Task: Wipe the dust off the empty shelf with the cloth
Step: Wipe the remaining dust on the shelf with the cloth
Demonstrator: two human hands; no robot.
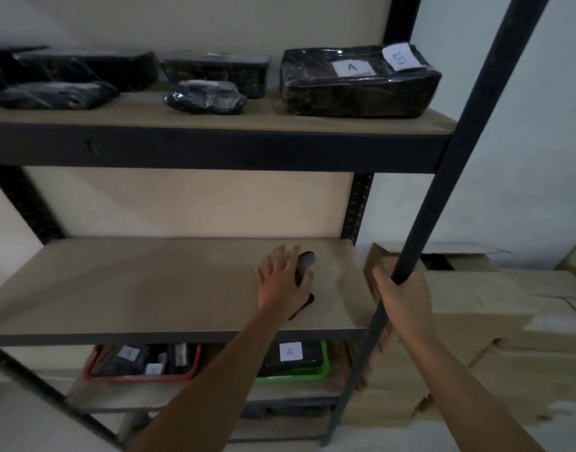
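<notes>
The empty shelf [143, 288] is a tan board in a black metal rack, at mid height. A small dark cloth [305, 263] lies on its right part. My left hand [280, 282] rests on the cloth with fingers spread and straight, pressing it to the board; most of the cloth is hidden under the palm, with a dark bit showing at the wrist. My right hand [402, 301] grips the rack's black front-right upright post [450, 158] at shelf level.
The upper shelf [215, 119] carries several black plastic-wrapped packages, one labelled A [355, 83]. Below, a red tray [143, 363] and a green tray [296, 360] hold dark items. Cardboard boxes [476, 321] are stacked to the right of the rack.
</notes>
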